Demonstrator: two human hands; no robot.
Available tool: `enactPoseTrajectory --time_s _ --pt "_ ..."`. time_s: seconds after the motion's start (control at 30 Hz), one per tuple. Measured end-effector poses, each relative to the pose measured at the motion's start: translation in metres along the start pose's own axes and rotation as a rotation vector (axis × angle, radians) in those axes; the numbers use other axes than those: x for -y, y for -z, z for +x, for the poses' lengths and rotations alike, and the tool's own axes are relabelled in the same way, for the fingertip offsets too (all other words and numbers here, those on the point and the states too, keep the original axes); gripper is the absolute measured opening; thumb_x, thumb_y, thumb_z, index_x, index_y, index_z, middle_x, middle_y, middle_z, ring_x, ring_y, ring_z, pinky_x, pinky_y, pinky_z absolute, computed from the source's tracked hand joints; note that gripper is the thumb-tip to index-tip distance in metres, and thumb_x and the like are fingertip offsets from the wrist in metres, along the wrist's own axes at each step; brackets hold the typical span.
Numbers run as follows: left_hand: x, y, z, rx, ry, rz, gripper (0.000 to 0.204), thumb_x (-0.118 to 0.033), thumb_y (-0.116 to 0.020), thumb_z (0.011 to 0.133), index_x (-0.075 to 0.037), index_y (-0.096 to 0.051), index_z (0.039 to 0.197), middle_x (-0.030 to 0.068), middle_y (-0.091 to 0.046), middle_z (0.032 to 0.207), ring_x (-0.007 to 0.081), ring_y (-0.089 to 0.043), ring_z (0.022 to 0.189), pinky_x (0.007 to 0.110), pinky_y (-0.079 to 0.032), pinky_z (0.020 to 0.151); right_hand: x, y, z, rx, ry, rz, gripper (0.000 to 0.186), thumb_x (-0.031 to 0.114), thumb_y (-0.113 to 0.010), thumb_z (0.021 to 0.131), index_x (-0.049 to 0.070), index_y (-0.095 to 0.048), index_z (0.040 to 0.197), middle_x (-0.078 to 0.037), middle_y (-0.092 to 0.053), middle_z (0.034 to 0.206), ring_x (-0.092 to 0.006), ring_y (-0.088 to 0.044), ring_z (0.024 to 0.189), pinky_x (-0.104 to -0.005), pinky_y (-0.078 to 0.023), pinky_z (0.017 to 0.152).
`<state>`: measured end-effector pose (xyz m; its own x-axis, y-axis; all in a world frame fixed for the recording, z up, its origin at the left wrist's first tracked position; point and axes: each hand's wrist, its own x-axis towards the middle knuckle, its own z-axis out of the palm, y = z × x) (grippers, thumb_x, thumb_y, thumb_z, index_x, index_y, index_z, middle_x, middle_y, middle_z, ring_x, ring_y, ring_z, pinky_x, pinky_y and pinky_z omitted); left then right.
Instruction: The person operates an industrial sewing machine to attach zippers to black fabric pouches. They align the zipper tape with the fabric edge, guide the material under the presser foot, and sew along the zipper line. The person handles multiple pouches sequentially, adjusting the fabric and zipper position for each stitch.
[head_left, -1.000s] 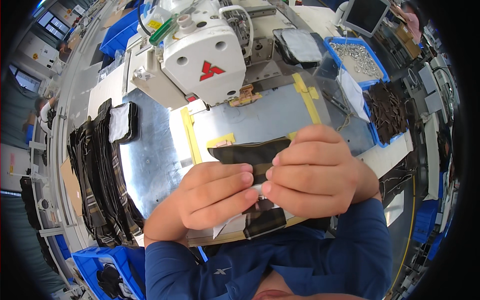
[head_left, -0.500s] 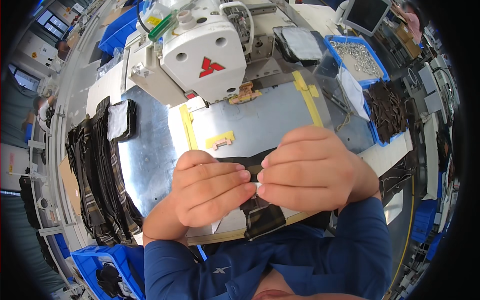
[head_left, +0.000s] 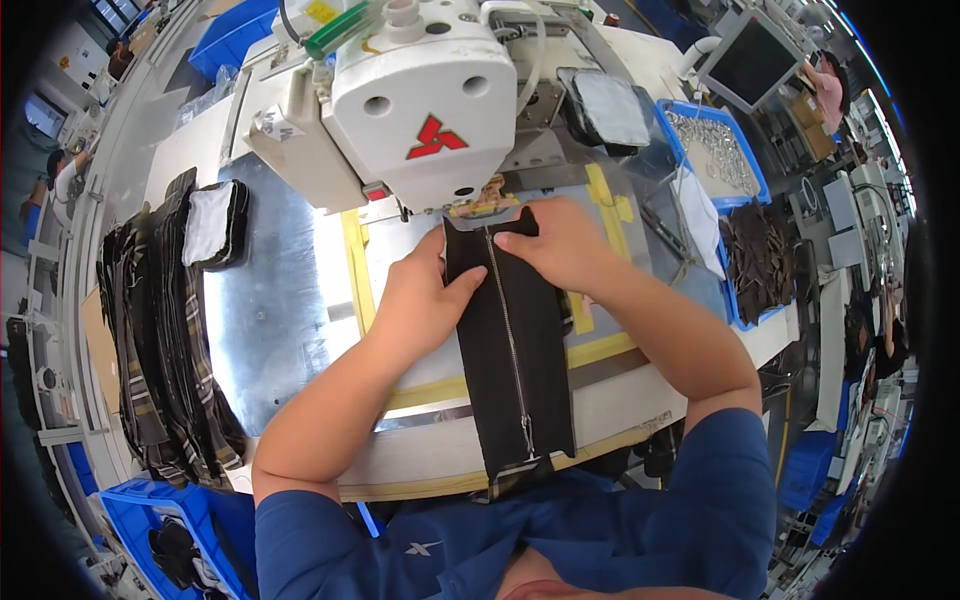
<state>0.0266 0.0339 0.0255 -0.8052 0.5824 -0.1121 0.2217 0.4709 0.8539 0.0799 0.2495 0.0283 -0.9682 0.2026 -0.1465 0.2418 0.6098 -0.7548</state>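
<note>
A long dark fabric piece [head_left: 475, 370] with a silver zipper [head_left: 505, 330] down its middle lies lengthwise on the metal plate, its far end at the white sewing machine head [head_left: 425, 105] and presser area. My left hand [head_left: 430, 295] grips its left edge near the top, thumb resting on the cloth beside the zipper. My right hand [head_left: 560, 245] grips the top right corner, thumb lying just right of the zipper. The zipper pull [head_left: 527, 440] hangs at the near end, over the table's front edge. Yellow tape strips [head_left: 605, 205] border the plate around the piece.
Stacked plaid strips [head_left: 150, 340] and padded pieces [head_left: 210, 225] lie at left. Blue trays of metal parts [head_left: 710, 140] and brown pieces [head_left: 760, 255] stand at right, near a monitor [head_left: 750, 60]. A blue crate [head_left: 175, 540] sits lower left. Other workers [head_left: 830, 90] appear at the edges.
The fabric has been turned lengthwise with its zipper showing and pushed up to the machine. Both my hands have moved forward, away from my body, and now grip its far end.
</note>
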Motion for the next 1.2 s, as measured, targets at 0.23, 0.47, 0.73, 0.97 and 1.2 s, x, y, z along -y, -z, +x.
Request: enactPoseTrajectory --time_s 0.23,0.47,0.73,0.97,1.2 --pt "0.015 -0.009 0.002 -0.059 -0.677 0.709 0.084 -0.053 -0.087 0.082 0.007 -0.066 0.137 0.0242 -0.065 0.136 0.0412 -0.063 0.125 0.051 -0.049 0.107 -0.024 -0.011 0.033 -0.059 0.088 -0.201 0.038 0.03 -0.078 0.092 -0.007 -0.074 0.096 -0.03 -0.072 0.091 -0.049 -0.071 0.092 -0.0539 -0.056 0.085" --pt "0.021 -0.012 0.023 0.111 -0.652 0.701 0.109 -0.069 -0.083 0.077 0.013 -0.057 0.144 0.028 -0.057 0.149 0.0432 -0.058 0.134 0.05 -0.046 0.116 -0.007 -0.001 0.027 -0.054 -0.021 -0.269 0.038 0.03 -0.077 0.092 -0.007 -0.073 0.088 -0.03 -0.072 0.087 -0.0493 -0.07 0.089 -0.0548 -0.057 0.082" --pt "0.019 -0.009 0.028 0.189 -0.648 0.683 0.114 -0.07 -0.086 0.07 0.013 -0.057 0.143 0.0295 -0.057 0.148 0.0444 -0.058 0.132 0.052 -0.046 0.114 -0.008 0.004 0.03 -0.008 -0.055 -0.275 0.038 0.03 -0.074 0.093 -0.006 -0.071 0.084 -0.029 -0.072 0.084 -0.0491 -0.071 0.086 -0.0551 -0.057 0.08" --pt "0.018 -0.007 0.03 0.189 -0.654 0.654 0.112 -0.069 -0.086 0.07 0.013 -0.058 0.142 0.0296 -0.057 0.148 0.045 -0.058 0.13 0.052 -0.046 0.113 -0.014 0.001 0.03 0.021 -0.077 -0.201 0.032 0.026 -0.073 0.095 -0.005 -0.07 0.093 -0.028 -0.073 0.095 -0.0476 -0.07 0.096 -0.0531 -0.055 0.085" --pt "0.02 -0.009 0.032 0.183 -0.655 0.635 0.108 -0.068 -0.087 0.071 0.011 -0.06 0.14 0.0286 -0.056 0.15 0.0459 -0.057 0.13 0.053 -0.046 0.113 -0.016 0.005 -0.004 -0.098 0.592 -0.398 0.035 0.02 -0.076 0.092 0.0 -0.067 0.12 -0.02 -0.066 0.135 -0.0387 -0.064 0.124 -0.0462 -0.052 0.104"
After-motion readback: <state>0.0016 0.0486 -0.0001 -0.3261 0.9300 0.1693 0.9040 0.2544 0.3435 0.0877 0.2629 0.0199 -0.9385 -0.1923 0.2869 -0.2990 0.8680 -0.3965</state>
